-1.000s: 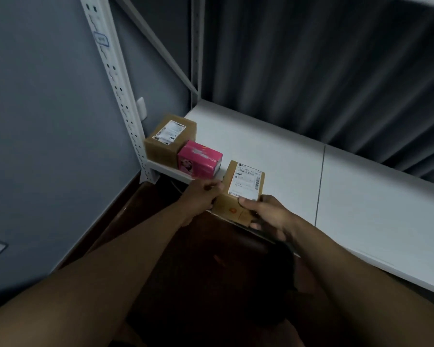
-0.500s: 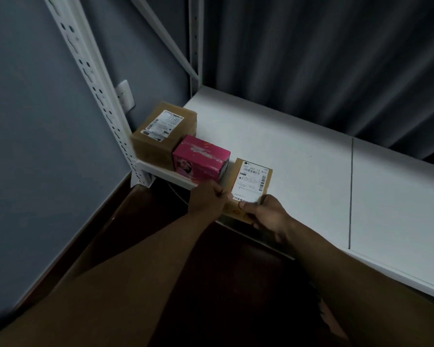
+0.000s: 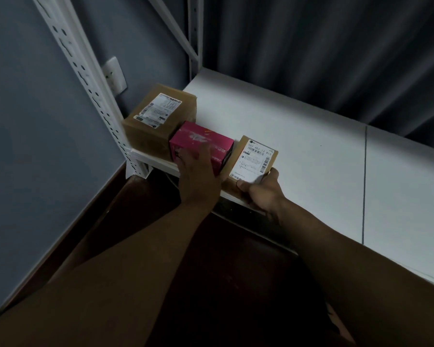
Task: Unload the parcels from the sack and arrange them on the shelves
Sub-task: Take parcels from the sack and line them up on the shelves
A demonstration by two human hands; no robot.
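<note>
Since a moment ago, left hand (image 3: 198,176) has shifted from the small brown parcel (image 3: 253,162) onto the pink box (image 3: 201,144), fingers flat. Right hand (image 3: 259,190) pinches the parcel's near corner on the shelf (image 3: 311,159).

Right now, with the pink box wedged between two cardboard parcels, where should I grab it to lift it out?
Probably from above, fingers on the front and back faces of the pink box. The big cardboard parcel and the labelled parcel seem to sit tight against its sides, but the top and shelf-edge face are free.
</note>
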